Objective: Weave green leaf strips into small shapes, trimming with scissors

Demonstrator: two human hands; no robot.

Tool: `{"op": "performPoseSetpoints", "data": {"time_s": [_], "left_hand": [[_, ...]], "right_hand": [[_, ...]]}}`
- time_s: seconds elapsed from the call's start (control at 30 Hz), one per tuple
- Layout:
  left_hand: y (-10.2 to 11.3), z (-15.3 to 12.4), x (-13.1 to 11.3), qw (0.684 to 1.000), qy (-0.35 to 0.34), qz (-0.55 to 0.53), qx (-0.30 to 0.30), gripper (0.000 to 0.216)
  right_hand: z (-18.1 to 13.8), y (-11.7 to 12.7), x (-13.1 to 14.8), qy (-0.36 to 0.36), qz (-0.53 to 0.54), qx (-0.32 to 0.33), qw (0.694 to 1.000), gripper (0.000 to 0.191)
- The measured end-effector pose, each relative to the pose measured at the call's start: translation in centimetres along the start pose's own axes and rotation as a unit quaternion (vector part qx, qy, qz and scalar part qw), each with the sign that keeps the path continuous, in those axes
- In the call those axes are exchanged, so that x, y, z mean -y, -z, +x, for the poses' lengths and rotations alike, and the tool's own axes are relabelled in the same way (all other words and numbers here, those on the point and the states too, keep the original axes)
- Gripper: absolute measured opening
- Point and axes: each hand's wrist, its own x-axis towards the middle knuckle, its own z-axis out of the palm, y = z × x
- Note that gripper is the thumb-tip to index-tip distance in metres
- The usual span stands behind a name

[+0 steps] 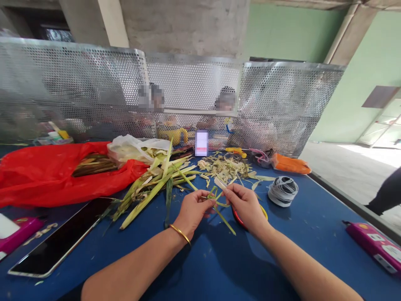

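Note:
My left hand [194,211], with a gold bangle on the wrist, pinches a small weave of green leaf strips [213,195] above the blue table. One strip [226,221] hangs from it toward me. Close beside it, my right hand [246,205] is closed on a pale flat piece [220,184] that sticks out past the fingertips; whether it is a leaf end or a tool I cannot tell. Under the right hand lies something with a red and yellow rim [238,218], mostly hidden. A heap of leaf scraps [225,166] lies just beyond both hands.
Long leaves [147,188] and a red bag [46,171] lie left, near a large dark tablet [62,238]. A yarn ball [283,191], an orange packet [291,164] and a magenta power strip [376,244] are right. Perforated metal panels [194,83] stand behind, people beyond.

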Motion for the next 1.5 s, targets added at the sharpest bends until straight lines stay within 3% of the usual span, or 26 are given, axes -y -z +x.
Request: {"op": "performPoseSetpoints", "data": {"time_s": [0.47, 1.03, 1.27, 1.5], "left_hand": [[0.38, 0.46, 0.57, 0.999, -0.034, 0.036, -0.004, 0.039], [-0.17, -0.04, 0.02, 0.997, -0.068, 0.03, -0.022, 0.012], [-0.24, -0.31, -0.3, 0.998, -0.055, 0.017, -0.027, 0.01], [-0.26, -0.41, -0.09, 0.997, -0.063, 0.036, -0.038, 0.008]], "right_hand": [[-0.25, -0.41, -0.73, -0.028, -0.061, 0.003, 0.998, 0.026], [-0.29, -0.24, -0.19, -0.028, -0.063, 0.027, 0.997, 0.027], [-0.35, -0.18, -0.11, -0.058, -0.09, 0.022, 0.994, 0.024], [-0.2, -0.21, -0.47, -0.068, -0.048, 0.007, 0.997, 0.023]]}}
